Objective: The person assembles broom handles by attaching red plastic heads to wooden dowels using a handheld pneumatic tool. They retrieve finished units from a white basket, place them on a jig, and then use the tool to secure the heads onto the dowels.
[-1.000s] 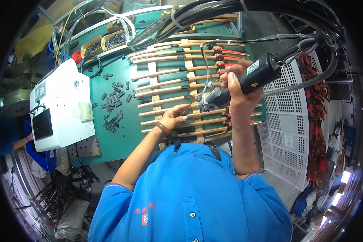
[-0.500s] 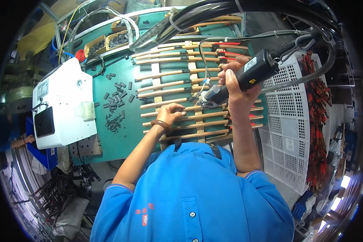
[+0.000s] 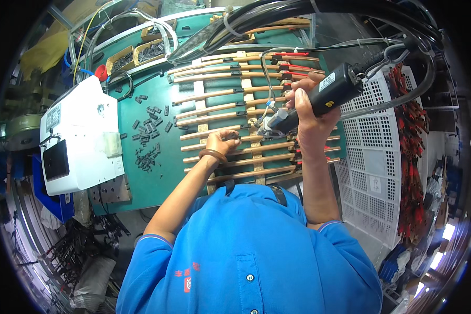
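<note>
My right hand [image 3: 314, 116] is wrapped around a black power screwdriver [image 3: 334, 93] fed by cables and a clear hose. The tool's metal head [image 3: 271, 124] points down and left, over the row of wooden strips [image 3: 209, 111]. Just left of that head, my left hand [image 3: 218, 143] pinches a small black plastic clip [image 3: 231, 136] at one of the strips. Whether the clip touches the wood is hard to tell. Several other strips carry similar black clips near their middle and have red parts at their right ends. Pale wooden crossbars [image 3: 203, 126] lie under them.
Loose black clips [image 3: 150, 124] are scattered on the green table [image 3: 162, 180]. A white machine [image 3: 81, 138] stands at the left. Cardboard boxes [image 3: 121, 57] of black parts sit at the back. To the right is a white perforated crate [image 3: 369, 157] beside red-ended pieces; thick black cables [image 3: 277, 13] arch overhead.
My left fingers have shifted slightly, and the black clip between them shows more clearly. The screwdriver stays nearly in place. Another person's hand at the far left has left the view.
</note>
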Demonstrator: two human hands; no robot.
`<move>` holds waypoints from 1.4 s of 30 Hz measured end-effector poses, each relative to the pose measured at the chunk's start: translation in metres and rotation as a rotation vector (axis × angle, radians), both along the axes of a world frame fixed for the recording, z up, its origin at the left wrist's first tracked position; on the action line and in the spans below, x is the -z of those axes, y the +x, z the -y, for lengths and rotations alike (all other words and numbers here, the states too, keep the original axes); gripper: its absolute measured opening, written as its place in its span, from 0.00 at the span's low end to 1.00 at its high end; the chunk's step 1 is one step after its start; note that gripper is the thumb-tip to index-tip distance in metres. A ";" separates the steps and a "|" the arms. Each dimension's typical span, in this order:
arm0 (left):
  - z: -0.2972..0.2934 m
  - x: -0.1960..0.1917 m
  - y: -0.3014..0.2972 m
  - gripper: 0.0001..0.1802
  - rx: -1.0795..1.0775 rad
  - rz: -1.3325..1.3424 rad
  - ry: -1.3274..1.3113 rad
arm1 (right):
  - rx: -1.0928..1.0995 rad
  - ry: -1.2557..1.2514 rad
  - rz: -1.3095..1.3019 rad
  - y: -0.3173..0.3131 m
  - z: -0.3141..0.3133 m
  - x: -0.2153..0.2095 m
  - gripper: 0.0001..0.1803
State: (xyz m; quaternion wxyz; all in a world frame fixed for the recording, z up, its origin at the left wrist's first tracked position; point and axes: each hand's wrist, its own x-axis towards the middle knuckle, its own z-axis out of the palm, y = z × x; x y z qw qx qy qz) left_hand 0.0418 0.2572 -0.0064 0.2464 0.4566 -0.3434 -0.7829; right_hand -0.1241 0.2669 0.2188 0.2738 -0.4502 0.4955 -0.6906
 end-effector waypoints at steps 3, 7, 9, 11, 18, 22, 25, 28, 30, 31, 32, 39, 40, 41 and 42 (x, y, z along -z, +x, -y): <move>0.004 -0.016 0.001 0.13 -0.003 -0.072 0.129 | 0.012 0.000 -0.012 -0.001 -0.001 0.001 0.20; 0.005 -0.032 0.001 0.14 0.009 -0.031 0.189 | 0.004 0.002 -0.005 0.001 0.000 0.001 0.20; 0.002 -0.022 0.000 0.14 0.038 0.081 -0.110 | 0.008 0.013 -0.008 0.004 0.000 0.000 0.20; -0.002 -0.001 -0.002 0.13 0.086 0.244 -0.666 | 0.003 0.012 -0.005 0.006 0.001 -0.001 0.20; -0.004 -0.003 -0.009 0.11 0.103 0.563 -1.402 | 0.005 -0.030 0.009 0.013 0.007 0.015 0.20; -0.008 -0.001 -0.013 0.11 0.077 0.596 -1.412 | 0.031 -0.015 0.021 0.021 0.007 0.021 0.20; -0.010 0.002 -0.016 0.12 0.039 0.606 -1.402 | 0.024 -0.051 0.014 0.022 0.007 0.027 0.20; -0.010 0.001 -0.016 0.12 0.025 0.604 -1.425 | 0.024 -0.071 0.013 0.022 0.008 0.031 0.22; -0.010 0.003 -0.016 0.12 0.020 0.600 -1.429 | 0.030 -0.060 0.005 0.022 0.009 0.032 0.25; -0.010 0.003 -0.015 0.12 0.017 0.598 -1.431 | 0.032 -0.060 0.000 0.021 0.010 0.033 0.25; -0.010 0.003 -0.016 0.12 0.018 0.597 -1.430 | 0.034 -0.060 -0.006 0.020 0.010 0.036 0.25; -0.010 0.004 -0.014 0.12 0.033 0.578 -1.435 | 0.041 -0.078 0.024 0.022 0.007 0.043 0.24; -0.009 0.004 -0.014 0.12 0.035 0.574 -1.437 | 0.045 -0.074 0.008 0.022 0.006 0.045 0.23; -0.009 0.004 -0.014 0.11 0.038 0.576 -1.439 | 0.049 -0.070 -0.008 0.022 0.006 0.047 0.23; -0.009 0.004 -0.014 0.11 0.042 0.578 -1.442 | 0.053 -0.066 -0.024 0.022 0.006 0.049 0.23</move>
